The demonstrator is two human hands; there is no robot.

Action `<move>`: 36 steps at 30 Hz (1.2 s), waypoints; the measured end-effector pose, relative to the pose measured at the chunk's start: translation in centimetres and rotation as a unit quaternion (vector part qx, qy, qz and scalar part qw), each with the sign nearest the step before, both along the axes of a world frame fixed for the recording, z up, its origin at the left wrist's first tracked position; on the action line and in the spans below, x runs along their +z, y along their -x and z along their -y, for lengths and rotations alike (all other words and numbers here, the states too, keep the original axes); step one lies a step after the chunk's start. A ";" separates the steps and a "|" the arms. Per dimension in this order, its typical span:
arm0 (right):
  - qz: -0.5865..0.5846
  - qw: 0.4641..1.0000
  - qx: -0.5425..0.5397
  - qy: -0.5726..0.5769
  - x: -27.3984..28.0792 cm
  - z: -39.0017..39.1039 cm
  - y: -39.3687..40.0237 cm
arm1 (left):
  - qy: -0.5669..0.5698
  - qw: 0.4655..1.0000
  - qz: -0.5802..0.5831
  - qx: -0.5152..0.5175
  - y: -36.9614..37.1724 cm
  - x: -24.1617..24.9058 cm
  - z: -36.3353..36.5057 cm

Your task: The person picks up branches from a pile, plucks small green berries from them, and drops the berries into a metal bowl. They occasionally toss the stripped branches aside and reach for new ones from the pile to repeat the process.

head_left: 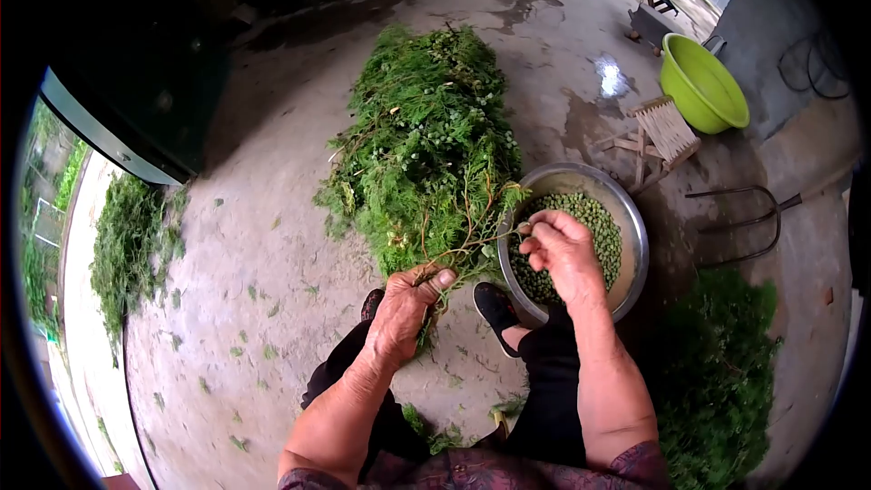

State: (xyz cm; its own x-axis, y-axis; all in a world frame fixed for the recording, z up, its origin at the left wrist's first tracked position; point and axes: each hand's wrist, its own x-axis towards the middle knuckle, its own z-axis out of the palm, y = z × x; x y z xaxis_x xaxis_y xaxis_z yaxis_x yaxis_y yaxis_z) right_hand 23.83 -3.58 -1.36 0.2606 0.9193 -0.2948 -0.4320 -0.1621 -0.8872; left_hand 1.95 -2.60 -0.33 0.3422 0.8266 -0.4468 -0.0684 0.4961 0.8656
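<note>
My left hand (pixel 410 308) is closed around the stem of a leafy evergreen branch (pixel 467 240), whose thin brown twigs fan out to the upper right. Above the left side of a metal basin (pixel 638 259), my right hand (pixel 564 249) pinches thumb and fingers together at the tip of a twig. A small pale-green cone (pixel 524 228) shows at those fingertips, partly hidden. Many small round green cones (pixel 588 210) lie in the basin. Just beyond my hands rises a long heap of cut evergreen branches (pixel 422 127), dotted with bluish-green cones.
More cut greenery lies in a pile (pixel 132 236) at left and a dark pile (pixel 721 372) at lower right. A small wooden stool (pixel 667 132), a lime-green tub (pixel 699 86) and a metal fork (pixel 776 213) stand or lie at right. My shoes flank the branch.
</note>
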 end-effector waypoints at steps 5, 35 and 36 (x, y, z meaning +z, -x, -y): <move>-0.169 0.973 0.159 0.001 -0.4 0.4 3.1 | 0.001 1.000 -0.012 0.003 -0.3 0.2 -0.1; 0.344 0.918 -0.191 0.042 -2.1 0.8 -9.2 | -0.579 0.589 -0.344 -0.447 0.4 -4.5 4.8; 0.339 0.922 -0.180 0.047 -2.3 0.7 -9.2 | -0.645 0.524 -0.367 -0.417 2.0 -4.7 4.7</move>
State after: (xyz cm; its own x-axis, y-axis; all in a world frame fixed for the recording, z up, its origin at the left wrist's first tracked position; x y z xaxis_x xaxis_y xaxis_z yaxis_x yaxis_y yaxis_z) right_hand 33.00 -4.26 -3.67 0.6979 0.7158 -0.0251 0.1761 -0.2056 -0.9627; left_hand 0.00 -7.33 -5.01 0.9528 0.3016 0.0357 0.2927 -0.9432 0.1574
